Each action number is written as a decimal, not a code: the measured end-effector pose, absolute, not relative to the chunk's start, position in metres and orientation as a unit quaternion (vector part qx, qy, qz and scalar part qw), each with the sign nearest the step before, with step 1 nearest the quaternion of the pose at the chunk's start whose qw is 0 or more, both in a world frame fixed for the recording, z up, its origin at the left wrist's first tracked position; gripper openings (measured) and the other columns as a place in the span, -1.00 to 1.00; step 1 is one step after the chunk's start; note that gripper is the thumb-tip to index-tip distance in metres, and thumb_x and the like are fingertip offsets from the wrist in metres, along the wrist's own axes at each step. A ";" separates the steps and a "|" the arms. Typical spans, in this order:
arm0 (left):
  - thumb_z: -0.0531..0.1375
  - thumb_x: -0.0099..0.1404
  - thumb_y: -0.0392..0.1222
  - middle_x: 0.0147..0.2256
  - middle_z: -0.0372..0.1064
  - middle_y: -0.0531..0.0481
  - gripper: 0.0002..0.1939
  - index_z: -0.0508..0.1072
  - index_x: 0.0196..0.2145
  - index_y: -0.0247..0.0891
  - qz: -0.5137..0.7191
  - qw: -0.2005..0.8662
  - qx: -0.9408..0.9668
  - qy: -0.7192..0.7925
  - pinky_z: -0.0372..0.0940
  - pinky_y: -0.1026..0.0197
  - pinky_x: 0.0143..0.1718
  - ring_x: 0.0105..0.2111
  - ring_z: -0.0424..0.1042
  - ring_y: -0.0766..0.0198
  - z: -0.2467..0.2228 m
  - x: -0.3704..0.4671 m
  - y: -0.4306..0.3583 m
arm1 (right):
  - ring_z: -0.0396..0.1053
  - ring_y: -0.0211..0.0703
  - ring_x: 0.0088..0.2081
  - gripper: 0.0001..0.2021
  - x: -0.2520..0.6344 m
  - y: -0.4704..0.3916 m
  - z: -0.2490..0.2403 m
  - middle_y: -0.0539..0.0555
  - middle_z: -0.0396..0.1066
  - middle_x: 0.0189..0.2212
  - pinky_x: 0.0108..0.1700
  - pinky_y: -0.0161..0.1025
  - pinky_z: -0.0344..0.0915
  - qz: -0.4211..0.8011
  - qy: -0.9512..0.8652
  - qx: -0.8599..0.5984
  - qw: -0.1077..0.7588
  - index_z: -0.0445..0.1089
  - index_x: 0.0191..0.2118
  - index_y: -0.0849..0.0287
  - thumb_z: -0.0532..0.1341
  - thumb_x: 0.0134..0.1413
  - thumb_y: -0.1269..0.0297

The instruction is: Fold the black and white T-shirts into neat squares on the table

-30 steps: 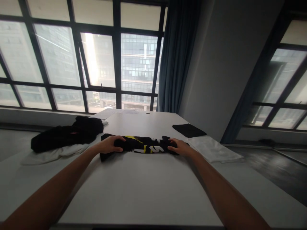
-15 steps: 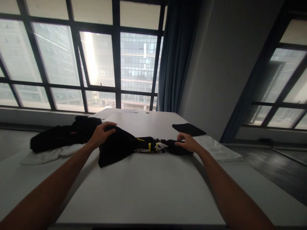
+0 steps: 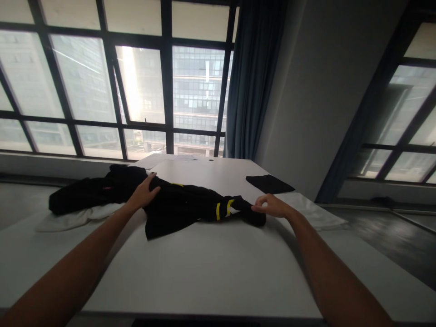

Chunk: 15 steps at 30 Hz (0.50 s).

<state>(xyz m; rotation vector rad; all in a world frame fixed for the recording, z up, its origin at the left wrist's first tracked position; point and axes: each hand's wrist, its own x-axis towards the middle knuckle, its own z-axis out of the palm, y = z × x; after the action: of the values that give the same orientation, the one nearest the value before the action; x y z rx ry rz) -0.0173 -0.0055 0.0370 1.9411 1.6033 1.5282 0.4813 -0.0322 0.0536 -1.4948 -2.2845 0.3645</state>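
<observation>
A black garment (image 3: pixel 187 204) with yellow bands and a small white patch lies bunched lengthwise across the white table. It widens at the left and narrows to the right. My left hand (image 3: pixel 145 194) rests on its upper left edge, thumb and fingers apart. At the other end, my right hand (image 3: pixel 274 206) has its thumb and fingertips pinched on the black cloth. What kind of garment it is, I cannot tell from its bunched shape.
Left of my left hand lies a heap of dark clothing (image 3: pixel 88 193) over a white cloth (image 3: pixel 68 220). Beyond my right hand are a folded black cloth (image 3: pixel 269 183) and a white cloth (image 3: pixel 315 213). The table (image 3: pixel 204 272) reaches toward the windows and a blue curtain (image 3: pixel 250 91).
The black cloth now covers more of the striped middle, and most of the white pattern is hidden. The right end has drawn in slightly to the left. Both hands have shifted only a little.
</observation>
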 end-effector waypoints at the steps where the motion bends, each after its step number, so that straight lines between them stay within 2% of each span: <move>1: 0.20 0.14 -0.20 0.23 0.18 -0.17 -0.42 0.32 0.14 -0.22 0.443 0.037 0.700 0.560 0.09 -0.09 0.24 0.23 0.17 -0.09 0.035 -0.015 -0.009 | 0.38 -0.12 -0.44 -0.49 0.481 -0.033 0.052 0.06 0.43 -0.56 -0.27 -0.20 0.32 0.150 -0.806 -0.552 0.152 0.37 -0.64 0.17 0.19 0.01 -0.20; 3: 0.18 0.17 -0.18 0.26 0.13 -0.18 -0.45 0.34 0.15 -0.21 0.341 -0.079 0.734 0.582 0.09 -0.14 0.21 0.24 0.13 -0.16 0.034 -0.006 -0.018 | 0.38 -0.13 -0.47 -0.45 0.478 -0.031 0.048 0.06 0.42 -0.59 -0.31 -0.20 0.32 0.135 -0.785 -0.584 0.154 0.41 -0.60 0.18 0.12 0.07 -0.23; 4: 0.16 0.21 -0.17 0.25 0.13 -0.19 -0.48 0.35 0.14 -0.21 0.318 -0.130 0.731 0.589 0.12 -0.16 0.18 0.22 0.14 -0.17 0.037 0.001 -0.023 | 0.41 -0.12 -0.43 -0.48 0.475 -0.029 0.044 0.08 0.47 -0.52 -0.28 -0.20 0.33 0.114 -0.782 -0.584 0.185 0.47 -0.52 0.19 0.11 0.11 -0.19; 6: 0.11 0.28 -0.14 0.18 0.21 -0.23 -0.57 0.41 0.09 -0.22 0.299 -0.209 0.722 0.587 0.18 -0.16 0.09 0.15 0.19 -0.18 0.043 0.017 -0.034 | 0.47 -0.07 -0.26 -0.62 0.467 -0.021 0.033 0.13 0.55 -0.27 -0.14 -0.18 0.35 0.084 -0.787 -0.559 0.248 0.54 -0.25 0.17 0.14 0.16 -0.03; 8: 0.06 0.33 -0.13 0.05 0.31 -0.25 -0.65 0.49 -0.01 -0.22 0.280 -0.251 0.733 0.567 0.21 -0.13 0.00 0.05 0.27 -0.16 0.049 0.034 -0.044 | 0.45 -0.04 -0.07 -0.68 0.460 -0.013 0.020 0.13 0.51 -0.05 0.02 -0.15 0.32 0.085 -0.801 -0.534 0.255 0.50 -0.04 0.12 0.17 0.15 0.15; 12: -0.03 0.37 -0.20 -0.20 0.43 -0.22 -0.64 0.58 -0.25 -0.21 0.186 -0.229 0.792 0.534 0.21 -0.06 -0.08 -0.13 0.38 -0.05 0.044 0.057 -0.054 | 0.37 -0.03 0.10 -0.61 0.459 -0.002 -0.003 0.11 0.44 0.08 0.18 -0.11 0.21 0.111 -0.816 -0.531 0.198 0.45 0.08 0.08 0.16 0.12 0.32; 15: 0.02 0.34 -0.15 -0.19 0.48 -0.21 -0.67 0.59 -0.22 -0.21 0.126 -0.147 0.796 0.573 0.22 -0.04 -0.08 -0.19 0.44 -0.02 0.027 0.058 -0.047 | 0.30 0.02 0.17 -0.48 0.472 0.003 -0.009 0.14 0.34 0.17 0.22 -0.08 0.18 0.119 -0.812 -0.546 0.166 0.39 0.15 0.07 0.24 0.01 0.34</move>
<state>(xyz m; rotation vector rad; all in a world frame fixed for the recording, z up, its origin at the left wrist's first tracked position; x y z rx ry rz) 0.0579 -0.0472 0.0270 2.7676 1.9902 0.4389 0.4719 0.0033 -0.0092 -1.5555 -2.3137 0.3402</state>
